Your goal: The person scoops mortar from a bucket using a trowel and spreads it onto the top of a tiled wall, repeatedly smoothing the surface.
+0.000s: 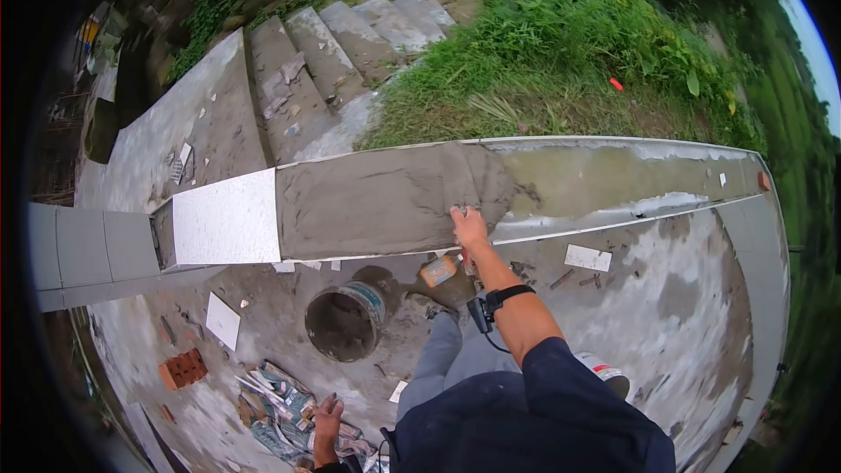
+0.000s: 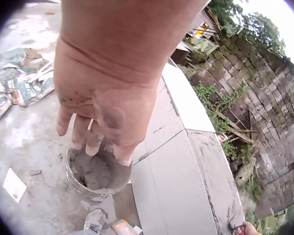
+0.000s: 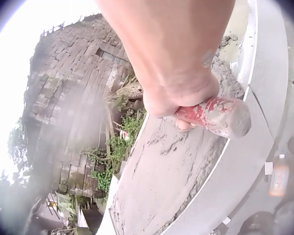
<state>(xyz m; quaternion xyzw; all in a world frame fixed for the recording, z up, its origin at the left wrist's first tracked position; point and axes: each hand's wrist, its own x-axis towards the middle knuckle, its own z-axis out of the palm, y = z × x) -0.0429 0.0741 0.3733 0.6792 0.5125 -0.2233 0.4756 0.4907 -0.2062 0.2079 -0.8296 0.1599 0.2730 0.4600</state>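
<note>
My right hand [image 1: 470,228] grips the red, mortar-smeared handle [image 3: 215,115] of a trowel over the top of a low wall. Its blade is mostly hidden among the grey. Wet mortar [image 1: 368,197] covers the wall's middle stretch, its rough right end close by the hand. A white tile [image 1: 226,217] lies left of the mortar. Low at the person's left side hangs my left hand [image 1: 328,420], holding nothing, with fingers loosely bent and dirty. In the left wrist view, this hand [image 2: 108,107] overlaps a bucket [image 2: 98,188] with mortar inside.
The mortar bucket [image 1: 378,307] stands on the concrete floor below the wall. Beside it is an orange-labelled bottle [image 1: 438,271]. Crumpled bags [image 1: 280,412], a brick [image 1: 183,370] and a loose tile [image 1: 222,321] lie leftward. A white bucket [image 1: 604,372] stands right; steps [image 1: 298,79] rise beyond the wall.
</note>
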